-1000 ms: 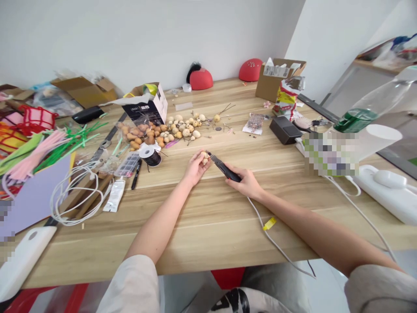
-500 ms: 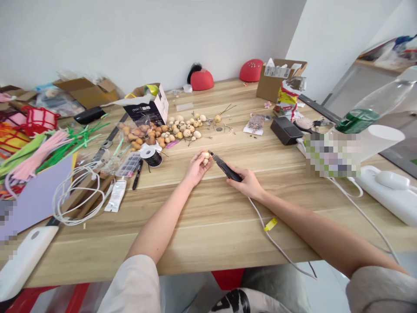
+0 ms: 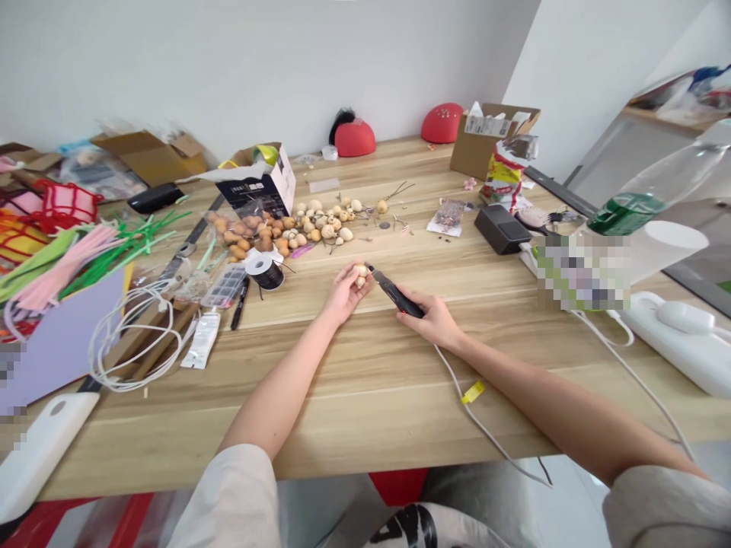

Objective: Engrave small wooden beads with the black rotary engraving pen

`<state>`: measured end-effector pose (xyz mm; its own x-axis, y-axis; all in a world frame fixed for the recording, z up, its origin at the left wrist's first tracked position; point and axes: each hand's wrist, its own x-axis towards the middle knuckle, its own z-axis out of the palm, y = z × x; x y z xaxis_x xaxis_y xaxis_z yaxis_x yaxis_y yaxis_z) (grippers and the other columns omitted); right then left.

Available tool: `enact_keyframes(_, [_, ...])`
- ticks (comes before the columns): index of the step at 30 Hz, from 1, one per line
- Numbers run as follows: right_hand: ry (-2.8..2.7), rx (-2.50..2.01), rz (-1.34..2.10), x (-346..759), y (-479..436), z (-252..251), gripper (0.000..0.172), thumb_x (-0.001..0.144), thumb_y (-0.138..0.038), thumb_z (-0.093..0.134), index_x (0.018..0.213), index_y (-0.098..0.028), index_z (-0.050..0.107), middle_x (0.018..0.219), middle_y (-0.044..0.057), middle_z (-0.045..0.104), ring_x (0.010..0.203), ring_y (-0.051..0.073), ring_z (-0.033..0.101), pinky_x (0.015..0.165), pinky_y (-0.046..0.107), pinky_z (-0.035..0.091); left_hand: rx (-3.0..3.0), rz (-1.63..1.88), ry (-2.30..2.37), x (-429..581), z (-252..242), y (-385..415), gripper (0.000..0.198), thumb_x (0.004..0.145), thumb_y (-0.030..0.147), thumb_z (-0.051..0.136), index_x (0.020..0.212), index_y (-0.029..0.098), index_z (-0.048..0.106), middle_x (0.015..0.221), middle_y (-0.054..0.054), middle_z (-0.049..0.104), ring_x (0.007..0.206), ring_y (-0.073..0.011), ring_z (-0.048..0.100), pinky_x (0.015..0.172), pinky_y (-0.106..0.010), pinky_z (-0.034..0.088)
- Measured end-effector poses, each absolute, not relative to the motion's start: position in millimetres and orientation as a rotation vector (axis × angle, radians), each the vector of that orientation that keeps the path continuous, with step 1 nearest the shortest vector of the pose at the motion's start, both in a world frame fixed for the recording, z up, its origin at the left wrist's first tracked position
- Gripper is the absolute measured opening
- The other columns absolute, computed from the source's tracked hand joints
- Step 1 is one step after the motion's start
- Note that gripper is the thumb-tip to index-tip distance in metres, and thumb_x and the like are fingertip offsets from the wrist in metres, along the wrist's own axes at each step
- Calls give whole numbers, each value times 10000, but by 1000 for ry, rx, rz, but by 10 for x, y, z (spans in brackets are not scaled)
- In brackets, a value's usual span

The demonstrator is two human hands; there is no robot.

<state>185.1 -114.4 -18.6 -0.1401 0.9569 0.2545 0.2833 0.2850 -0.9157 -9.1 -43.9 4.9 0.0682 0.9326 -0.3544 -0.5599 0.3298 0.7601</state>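
Note:
My left hand (image 3: 344, 293) holds a small pale dried gourd (image 3: 361, 275) in its fingertips, over the wooden tabletop (image 3: 343, 411). My right hand (image 3: 432, 320) grips a black corded engraving pen (image 3: 397, 297). Its thin tip sits right at the gourd, and the contact point is too small to make out. A white cord (image 3: 474, 411) with a yellow tag (image 3: 473, 392) trails from the pen across the table toward me. A heap of similar small gourds (image 3: 323, 228) and brown ones (image 3: 251, 236) lies farther ahead, beyond both hands.
A black thread spool (image 3: 266, 274), a black marker (image 3: 240, 303), a clear parts box (image 3: 224, 286) and a coiled white cable (image 3: 137, 342) lie left of my hands. Pipe cleaners (image 3: 85, 255) lie far left. A black adapter (image 3: 501, 228), a white power strip (image 3: 679, 327) and a plastic bottle (image 3: 656, 179) stand right.
Both hands stay almost still, with the pen tip held at the gourd. The whole view has shifted only slightly.

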Motion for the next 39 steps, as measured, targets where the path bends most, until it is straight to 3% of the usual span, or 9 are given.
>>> enact_keyframes(7, [-1622, -1151, 929, 1852, -1141, -183, 552, 707, -208, 691, 1259, -201, 718, 1328, 13, 661, 1272, 317, 608, 1136, 459, 441, 491, 1195, 947, -95, 46, -442, 234, 867, 110, 645, 1086, 192, 649, 798, 14, 708, 726, -71, 685, 865, -252, 563])
enact_keyframes(14, [-1619, -1149, 919, 1841, -1151, -181, 554, 704, -191, 692, 1258, -199, 717, 1327, 25, 664, 1269, 321, 611, 1136, 471, 437, 488, 1209, 935, -77, 77, -461, 188, 899, 85, 587, 1055, 176, 640, 768, 21, 699, 678, -58, 668, 796, -218, 558])
enact_keyframes(19, [-1623, -1182, 910, 1845, -1148, -191, 556, 716, -213, 685, 1270, -177, 711, 1298, 37, 693, 1239, 337, 632, 1113, 470, 465, 493, 1186, 949, -74, 84, -467, 240, 879, 86, 614, 1098, 183, 625, 840, -4, 731, 761, -82, 699, 871, -260, 563])
enact_keyframes(30, [-1634, -1155, 912, 1850, -1145, -199, 546, 716, -215, 674, 1258, -162, 717, 1323, 36, 674, 1264, 335, 612, 1128, 460, 453, 492, 1210, 927, -76, 60, -460, 199, 877, 51, 596, 1036, 169, 617, 806, -2, 717, 746, -86, 695, 993, -347, 532])
enact_keyframes(39, [-1630, -1164, 906, 1848, -1154, -180, 543, 718, -208, 674, 1259, -181, 717, 1330, 20, 661, 1265, 318, 613, 1132, 448, 447, 505, 1201, 935, -78, 52, -456, 228, 857, 54, 627, 1045, 179, 594, 804, 0, 726, 736, -91, 704, 969, -343, 546])
